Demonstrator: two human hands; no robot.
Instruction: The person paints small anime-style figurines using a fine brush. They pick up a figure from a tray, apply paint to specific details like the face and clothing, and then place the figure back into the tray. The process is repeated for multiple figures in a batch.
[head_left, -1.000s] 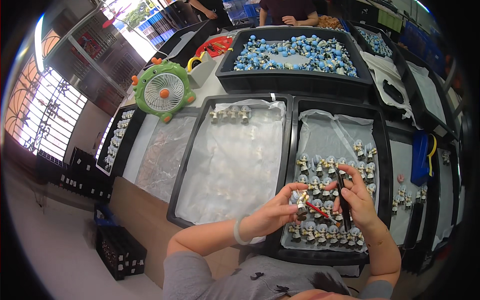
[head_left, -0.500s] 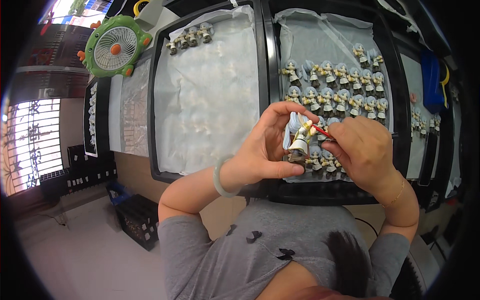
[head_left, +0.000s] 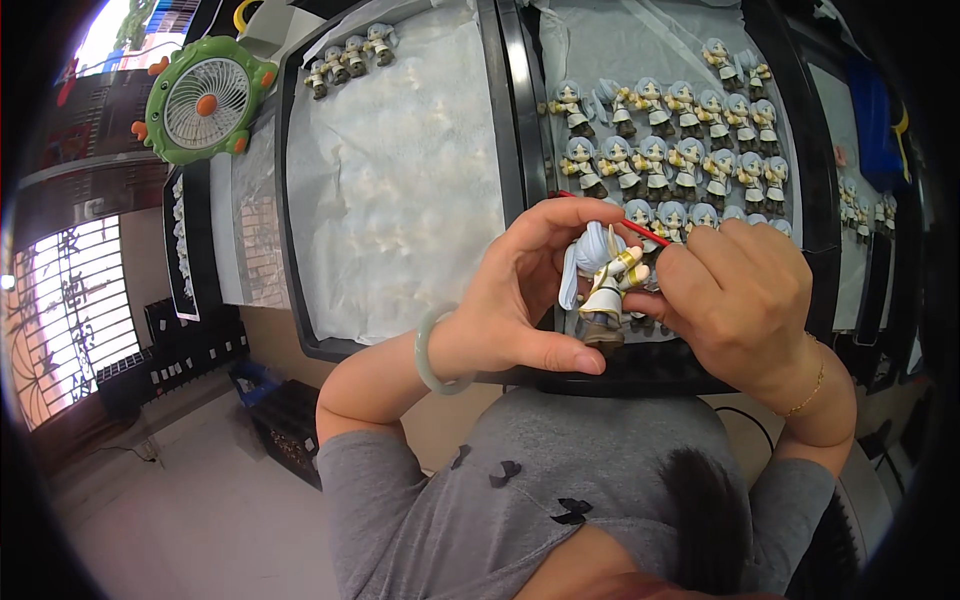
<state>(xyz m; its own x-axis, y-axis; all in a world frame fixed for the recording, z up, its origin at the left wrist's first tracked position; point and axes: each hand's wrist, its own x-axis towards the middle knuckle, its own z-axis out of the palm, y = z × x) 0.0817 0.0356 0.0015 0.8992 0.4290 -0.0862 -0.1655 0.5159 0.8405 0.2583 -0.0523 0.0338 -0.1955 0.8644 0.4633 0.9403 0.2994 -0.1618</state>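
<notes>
My left hand [head_left: 500, 320] is closed around a small chibi figurine [head_left: 604, 285] with pale blue-grey hair, a white and gold outfit and brown boots. The figurine leans slightly, its boots near my left thumb. In my right hand [head_left: 735, 285], the thumb and fingers pinch a thin red stick [head_left: 645, 232]. That stick slants up to the left past the figurine, and part of it is hidden behind my left fingers. Its tip cannot be made out. Beneath both hands, rows of similar figurines [head_left: 655, 165] stand in the right-hand black tray [head_left: 520, 110], which has a translucent liner.
A second black tray [head_left: 290, 230] lies to the left, lined with white sheet; several figurines [head_left: 350, 57] sit at its far left corner. Beyond it is a green fan [head_left: 205, 100]. Another tray with figurines [head_left: 855, 210] is at the far right, beside a blue holder [head_left: 880, 125].
The view has shifted, so the trays appear higher and further left. My right hand has moved slightly right, and more of the red stick shows. My left hand keeps hold of the figurine.
</notes>
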